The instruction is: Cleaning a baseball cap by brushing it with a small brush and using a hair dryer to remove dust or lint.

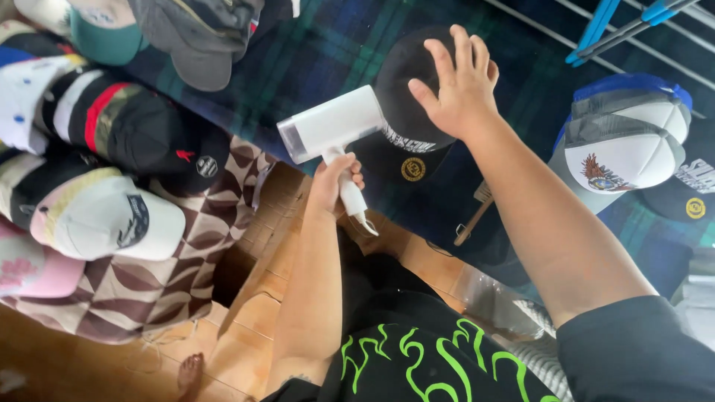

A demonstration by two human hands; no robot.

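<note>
My left hand point(333, 179) grips the handle of a white hair dryer point(333, 128), whose barrel points toward a black cap point(406, 112) lying on a dark plaid cloth point(320, 52). My right hand point(458, 82) rests spread on the crown of that black cap, fingers apart. The cap has a round gold sticker on its brim.
Rows of caps cover the left side: a black and red one point(123, 126), a white one point(112, 216), a pink one point(30, 268), on a brown patterned cloth point(149, 290). A stack of white and blue caps point(625, 141) sits at right. A drying rack point(633, 30) stands at top right.
</note>
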